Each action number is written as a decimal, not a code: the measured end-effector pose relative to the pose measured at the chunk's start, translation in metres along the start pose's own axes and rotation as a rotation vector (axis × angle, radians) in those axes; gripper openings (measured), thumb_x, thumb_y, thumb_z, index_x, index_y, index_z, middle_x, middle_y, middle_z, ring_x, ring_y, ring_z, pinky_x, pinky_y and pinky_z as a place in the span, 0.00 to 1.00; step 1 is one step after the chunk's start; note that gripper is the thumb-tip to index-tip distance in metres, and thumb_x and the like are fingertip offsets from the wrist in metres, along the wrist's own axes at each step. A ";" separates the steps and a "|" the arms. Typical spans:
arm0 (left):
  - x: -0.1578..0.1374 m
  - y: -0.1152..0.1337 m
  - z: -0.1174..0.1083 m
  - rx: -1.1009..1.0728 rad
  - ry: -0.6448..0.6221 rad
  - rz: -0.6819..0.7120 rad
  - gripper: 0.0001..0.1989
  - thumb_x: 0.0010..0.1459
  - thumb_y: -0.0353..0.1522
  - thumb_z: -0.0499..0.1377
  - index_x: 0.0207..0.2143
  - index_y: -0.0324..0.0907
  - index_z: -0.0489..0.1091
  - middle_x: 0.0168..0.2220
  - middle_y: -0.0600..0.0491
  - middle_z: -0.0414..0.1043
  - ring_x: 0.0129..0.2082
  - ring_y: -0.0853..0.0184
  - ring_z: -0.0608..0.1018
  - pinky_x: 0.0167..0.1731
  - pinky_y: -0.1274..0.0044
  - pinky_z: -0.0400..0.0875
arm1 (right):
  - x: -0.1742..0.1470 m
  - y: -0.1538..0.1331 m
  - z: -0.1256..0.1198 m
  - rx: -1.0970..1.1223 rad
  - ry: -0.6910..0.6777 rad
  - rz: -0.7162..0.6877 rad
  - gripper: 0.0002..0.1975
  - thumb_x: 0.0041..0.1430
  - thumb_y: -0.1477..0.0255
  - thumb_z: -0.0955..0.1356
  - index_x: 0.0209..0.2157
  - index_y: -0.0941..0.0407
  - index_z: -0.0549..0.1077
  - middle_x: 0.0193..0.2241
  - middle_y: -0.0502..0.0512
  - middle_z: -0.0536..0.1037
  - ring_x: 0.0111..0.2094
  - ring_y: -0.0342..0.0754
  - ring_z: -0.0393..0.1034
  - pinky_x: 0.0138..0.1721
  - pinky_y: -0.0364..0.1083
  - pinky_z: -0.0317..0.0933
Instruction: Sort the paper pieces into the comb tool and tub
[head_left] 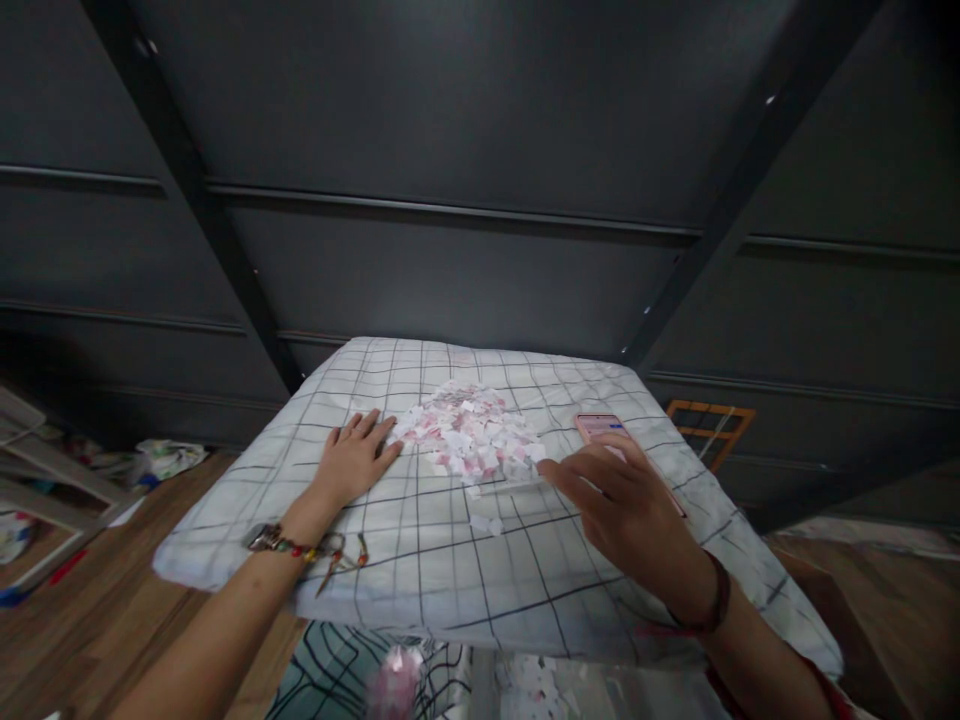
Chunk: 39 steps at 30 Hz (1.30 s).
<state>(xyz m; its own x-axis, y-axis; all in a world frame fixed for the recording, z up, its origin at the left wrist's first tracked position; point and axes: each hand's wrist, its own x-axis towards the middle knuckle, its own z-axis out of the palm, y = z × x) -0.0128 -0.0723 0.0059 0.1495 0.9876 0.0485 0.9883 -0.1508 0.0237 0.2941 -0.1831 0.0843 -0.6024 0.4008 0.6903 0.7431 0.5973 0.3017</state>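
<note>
A loose pile of small white and pink paper scraps [469,432] lies on a table under a white checked cloth [420,570]. Flat on the cloth at the pile's left edge rests my left hand [356,460], fingers spread and holding nothing. My right hand [619,490] is at the pile's right side with its fingers bent together, the tips close to a white scrap. Whether anything is pinched there I cannot make out. Behind that hand, a pink-edged phone [600,424] lies on the cloth, partly covered by it. Two stray scraps [486,525] sit nearer to me.
Below the table's front edge are a clear container [600,690] with paper bits and a blurred pink bundle [396,680] on patterned fabric. A dark panelled wall [465,280] stands behind the table. A wooden frame [709,430] leans at right; a pale rack [60,500] stands left.
</note>
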 end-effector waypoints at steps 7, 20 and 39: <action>-0.001 0.002 -0.004 0.002 -0.010 -0.007 0.28 0.66 0.45 0.44 0.65 0.46 0.59 0.68 0.46 0.52 0.67 0.51 0.56 0.62 0.58 0.53 | -0.010 0.002 -0.006 0.023 -0.044 -0.009 0.20 0.53 0.90 0.58 0.40 0.56 0.70 0.27 0.47 0.75 0.29 0.43 0.66 0.42 0.47 0.60; -0.001 0.001 -0.001 -0.005 -0.007 -0.003 0.29 0.66 0.46 0.43 0.65 0.46 0.58 0.68 0.46 0.52 0.68 0.51 0.55 0.62 0.57 0.53 | -0.019 0.004 -0.003 -0.044 -0.088 0.045 0.20 0.52 0.90 0.59 0.41 0.58 0.71 0.27 0.49 0.76 0.29 0.45 0.66 0.43 0.49 0.59; 0.000 0.000 -0.001 -0.035 0.000 0.000 0.30 0.66 0.46 0.43 0.65 0.45 0.58 0.68 0.45 0.52 0.68 0.51 0.55 0.62 0.57 0.52 | -0.008 -0.005 0.002 -0.058 -0.047 0.033 0.20 0.52 0.90 0.59 0.40 0.57 0.72 0.27 0.49 0.75 0.31 0.45 0.65 0.45 0.48 0.59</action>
<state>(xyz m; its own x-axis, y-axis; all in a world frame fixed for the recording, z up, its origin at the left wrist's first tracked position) -0.0124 -0.0726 0.0069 0.1494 0.9876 0.0488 0.9866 -0.1522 0.0590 0.2948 -0.1880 0.0760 -0.5895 0.4527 0.6690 0.7775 0.5426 0.3180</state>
